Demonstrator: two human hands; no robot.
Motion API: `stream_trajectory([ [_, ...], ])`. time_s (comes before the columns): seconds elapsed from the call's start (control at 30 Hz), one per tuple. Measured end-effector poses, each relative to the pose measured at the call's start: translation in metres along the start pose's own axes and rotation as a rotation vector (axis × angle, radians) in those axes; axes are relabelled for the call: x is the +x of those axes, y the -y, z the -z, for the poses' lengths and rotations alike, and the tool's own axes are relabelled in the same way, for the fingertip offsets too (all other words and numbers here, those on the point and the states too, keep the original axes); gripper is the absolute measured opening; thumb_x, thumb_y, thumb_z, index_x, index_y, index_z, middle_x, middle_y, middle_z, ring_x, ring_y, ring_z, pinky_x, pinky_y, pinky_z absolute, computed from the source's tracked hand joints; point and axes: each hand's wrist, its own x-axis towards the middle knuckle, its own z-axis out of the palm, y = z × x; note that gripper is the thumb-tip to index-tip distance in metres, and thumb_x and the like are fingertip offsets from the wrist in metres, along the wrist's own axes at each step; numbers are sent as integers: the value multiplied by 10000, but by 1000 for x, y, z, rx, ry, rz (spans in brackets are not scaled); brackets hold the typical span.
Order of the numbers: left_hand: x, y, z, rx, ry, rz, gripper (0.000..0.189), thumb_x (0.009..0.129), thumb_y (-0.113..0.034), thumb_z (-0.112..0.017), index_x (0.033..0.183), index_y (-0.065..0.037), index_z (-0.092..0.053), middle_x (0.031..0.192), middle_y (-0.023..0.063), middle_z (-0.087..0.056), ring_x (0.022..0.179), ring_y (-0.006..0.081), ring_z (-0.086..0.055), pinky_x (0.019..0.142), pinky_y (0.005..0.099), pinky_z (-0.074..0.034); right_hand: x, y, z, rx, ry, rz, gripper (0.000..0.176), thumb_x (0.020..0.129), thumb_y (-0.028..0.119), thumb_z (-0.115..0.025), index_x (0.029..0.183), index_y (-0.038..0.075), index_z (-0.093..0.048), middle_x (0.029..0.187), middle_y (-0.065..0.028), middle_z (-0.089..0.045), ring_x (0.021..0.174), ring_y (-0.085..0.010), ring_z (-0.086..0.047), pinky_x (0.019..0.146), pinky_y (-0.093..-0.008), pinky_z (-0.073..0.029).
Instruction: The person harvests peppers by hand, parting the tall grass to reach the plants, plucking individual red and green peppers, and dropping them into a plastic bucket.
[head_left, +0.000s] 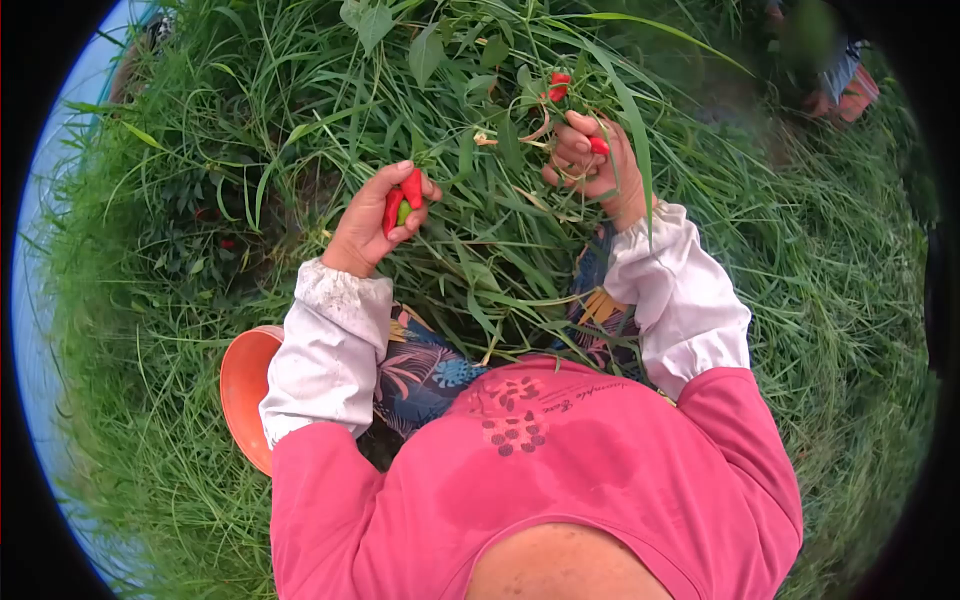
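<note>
Nearest to us is a pink knit shirt (600,480) with a dark dotted motif and a line of script too small to read. White cloth sleeve covers (330,350), soiled and gathered at the wrists, run up both forearms. At 8 o'clock a smooth orange plastic basin (243,385) sits in the grass. We see the left hand (365,228) closed around a small bunch of glossy, tapered red chillies (405,198), their long axes running roughly 6 to 12 o'clock, with one green one among them. At 1 o'clock the right hand (592,165) pinches a single red chilli (598,146) among the long grass blades (470,250). Just beyond, another red pod (558,86) hangs on the plant. Far off at 2 o'clock another person (840,80) shows only as a blur.
</note>
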Motion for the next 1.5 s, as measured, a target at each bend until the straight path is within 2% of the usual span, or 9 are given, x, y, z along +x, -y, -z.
stream_trajectory([
  [0.27, -38, -52, 16, 1518, -347, 115, 285, 875, -283, -631, 948, -14, -694, 659, 39, -621, 475, 115, -486, 487, 260, -397, 2, -20, -28, -221, -265, -163, 340, 972, 252, -552, 676, 89, -515, 547, 37, -419, 458, -82, -362, 481, -276, -308],
  [0.5, -28, -44, 7, 1835, -717, -598, 219, 857, -282, -594, 966, -109, -673, 828, 119, -668, 771, 330, -652, 666, 414, -504, 5, -28, -31, -366, -124, -334, 367, 957, 249, -586, 635, 107, -484, 593, 28, -421, 504, -104, -391, 500, -279, -331],
  [0.63, -19, -50, 57, 2004, -998, -564, 217, 872, -260, -575, 1004, -122, -678, 854, 132, -677, 765, 358, -643, 662, 425, -509, 1, -28, -11, -375, 4, -292, 368, 965, 248, -579, 642, 101, -481, 581, 25, -405, 485, -96, -360, 504, -273, -324],
  [0.83, -43, -66, 21, 537, -363, -185, 124, 928, -186, -650, 918, -88, -575, 739, 1, -592, 526, 83, -575, 341, 186, -334, 7, -29, -5, -128, -67, -201, 379, 966, 212, -564, 617, 105, -461, 551, 21, -402, 461, -96, -341, 500, -278, -302],
  [1.0, -2, -44, -53, 708, -75, -90, 382, 896, -190, -689, 1229, -28, -600, 768, -5, -605, 547, 59, -521, 415, 191, -337, 6, -27, -24, -358, 101, -282, 428, 939, 261, -593, 564, 121, -442, 520, 19, -392, 456, -97, -328, 501, -264, -280],
  [1.17, 21, -26, -69, 623, 80, -105, 395, 822, -198, -784, 1157, -30, -661, 894, 29, -686, 754, 93, -628, 667, 243, -496, 5, -28, -27, -432, 96, -356, 336, 917, 253, -652, 647, 100, -524, 573, 26, -466, 475, -75, -382, 447, -246, -255],
  [1.3, 20, -18, -52, 811, 12, -104, 338, 826, -169, -779, 1106, -19, -665, 1010, 78, -701, 860, 125, -656, 740, 262, -519, 11, -39, -26, -487, -64, -519, 162, 873, 227, -725, 956, 96, -679, 682, 7, -583, 527, -60, -500, 474, -212, -386],
  [1.4, 25, 0, 8, 1457, -168, -986, 253, 867, -140, -707, 1068, -1, -642, 867, 81, -662, 858, 169, -666, 734, 277, -519, 14, -66, -3, -1116, 82, -456, 300, 870, 242, -675, 1102, 53, -681, 729, -9, -648, 590, -136, -553, 574, -270, -444],
  [1.5, 14, -19, 60, 1564, -444, -621, 226, 905, -144, -658, 1071, 8, -634, 861, 89, -642, 860, 195, -665, 717, 302, -545, 14, -75, -9, -1392, 381, -217, 242, 920, 229, -602, 862, -2, -646, 688, -63, -603, 588, -157, -542, 536, -293, -411],
])
